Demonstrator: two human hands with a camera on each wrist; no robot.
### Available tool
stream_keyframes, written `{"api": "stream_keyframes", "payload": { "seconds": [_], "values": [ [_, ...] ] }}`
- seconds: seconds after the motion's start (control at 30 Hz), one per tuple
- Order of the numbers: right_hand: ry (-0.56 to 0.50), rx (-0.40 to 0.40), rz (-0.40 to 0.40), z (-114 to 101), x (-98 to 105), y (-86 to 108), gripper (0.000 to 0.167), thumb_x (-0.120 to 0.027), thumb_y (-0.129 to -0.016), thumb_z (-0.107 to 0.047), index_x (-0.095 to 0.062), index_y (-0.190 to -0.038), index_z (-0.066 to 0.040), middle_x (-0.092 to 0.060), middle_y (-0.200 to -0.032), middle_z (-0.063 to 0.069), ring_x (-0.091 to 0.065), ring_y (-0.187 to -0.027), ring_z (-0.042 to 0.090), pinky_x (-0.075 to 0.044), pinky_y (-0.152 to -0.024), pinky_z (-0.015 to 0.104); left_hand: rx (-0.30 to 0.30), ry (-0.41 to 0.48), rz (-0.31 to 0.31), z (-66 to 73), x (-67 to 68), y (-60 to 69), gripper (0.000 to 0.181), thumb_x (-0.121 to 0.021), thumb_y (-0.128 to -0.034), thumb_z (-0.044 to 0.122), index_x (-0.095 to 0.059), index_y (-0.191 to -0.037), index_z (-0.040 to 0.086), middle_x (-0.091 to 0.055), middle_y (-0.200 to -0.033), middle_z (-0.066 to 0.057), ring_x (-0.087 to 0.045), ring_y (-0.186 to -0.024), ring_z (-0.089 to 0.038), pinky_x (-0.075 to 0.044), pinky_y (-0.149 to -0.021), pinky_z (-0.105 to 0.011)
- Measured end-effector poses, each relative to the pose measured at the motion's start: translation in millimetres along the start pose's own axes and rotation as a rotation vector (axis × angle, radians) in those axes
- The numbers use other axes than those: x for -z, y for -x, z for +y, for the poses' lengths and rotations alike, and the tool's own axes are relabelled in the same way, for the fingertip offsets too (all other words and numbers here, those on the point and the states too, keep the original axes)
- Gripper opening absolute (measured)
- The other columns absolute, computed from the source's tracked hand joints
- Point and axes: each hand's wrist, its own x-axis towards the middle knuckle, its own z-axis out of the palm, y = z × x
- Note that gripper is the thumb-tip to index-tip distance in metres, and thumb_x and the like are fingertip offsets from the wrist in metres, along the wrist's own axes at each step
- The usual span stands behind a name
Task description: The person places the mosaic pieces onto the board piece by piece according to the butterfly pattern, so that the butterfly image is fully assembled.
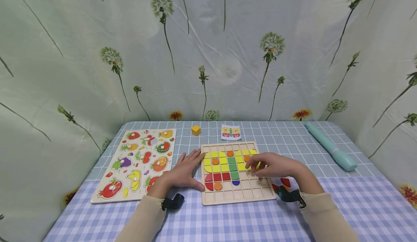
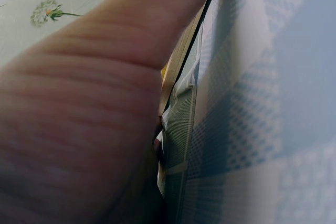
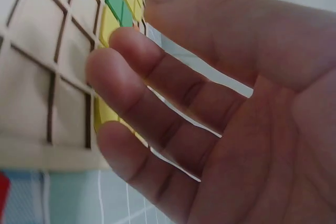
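Observation:
A wooden grid board (image 1: 239, 195) lies before me, its cells partly filled with yellow, green, red, orange and blue pieces. My left hand (image 1: 184, 170) lies spread along the board's left edge, thumb and fingertips at the rim. In the left wrist view the forearm or palm side (image 2: 84, 98) fills much of the picture, and the fingers are hidden. Over the board's right part hovers my right hand (image 1: 273, 164), fingers loosely bent near the yellow pieces (image 1: 241, 166). No piece shows between those fingers (image 3: 121, 77) in the right wrist view.
A fruit puzzle board (image 1: 107, 169) lies at left. Behind the grid board are a yellow block (image 1: 196, 130) and a picture card (image 1: 231, 132) with a butterfly pattern. Loose red pieces (image 1: 285, 182) lie by the right wrist. A teal tube-like object (image 1: 332, 148) is at far right.

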Motion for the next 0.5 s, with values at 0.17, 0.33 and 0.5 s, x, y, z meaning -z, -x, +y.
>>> {"api": "stream_keyframes", "payload": {
  "seconds": [0.17, 0.33, 0.5],
  "values": [
    [-0.004, -0.004, 0.005, 10, 8, 5.7, 0.028, -0.07, -0.089, -0.008, -0.069, -0.116, -0.015, -0.066, -0.096, -0.001, -0.061, -0.088, 0.016, -0.053, -0.076, 0.025, 0.0, 0.001, 0.0, 0.2, 0.6, 0.0, 0.123, -0.084, -0.0644, 0.065, -0.024, -0.16, 0.018, -0.013, -0.17, -0.006, -0.006, -0.158, -0.028, 0.002, -0.127, -0.056],
    [0.0, -0.018, 0.02, 19, 14, 10.9, 0.029, -0.07, -0.089, -0.008, -0.068, -0.117, -0.014, -0.068, -0.1, 0.002, -0.062, -0.09, 0.016, -0.052, -0.077, 0.027, 0.006, 0.002, 0.0, 0.4, 1.2, 0.6, 0.123, -0.084, -0.0645, 0.065, -0.024, -0.16, 0.017, -0.013, -0.17, -0.005, -0.006, -0.158, -0.028, 0.002, -0.127, -0.056],
    [-0.019, -0.091, 0.067, 26, 13, 17.6, 0.027, -0.071, -0.087, -0.009, -0.069, -0.113, -0.014, -0.066, -0.099, 0.001, -0.061, -0.091, 0.018, -0.054, -0.076, 0.028, 0.008, -0.002, -0.006, 1.2, 1.2, 0.6, 0.122, -0.083, -0.0647, 0.065, -0.024, -0.16, 0.017, -0.014, -0.17, -0.005, -0.006, -0.158, -0.028, 0.002, -0.127, -0.056]
  ]
}}
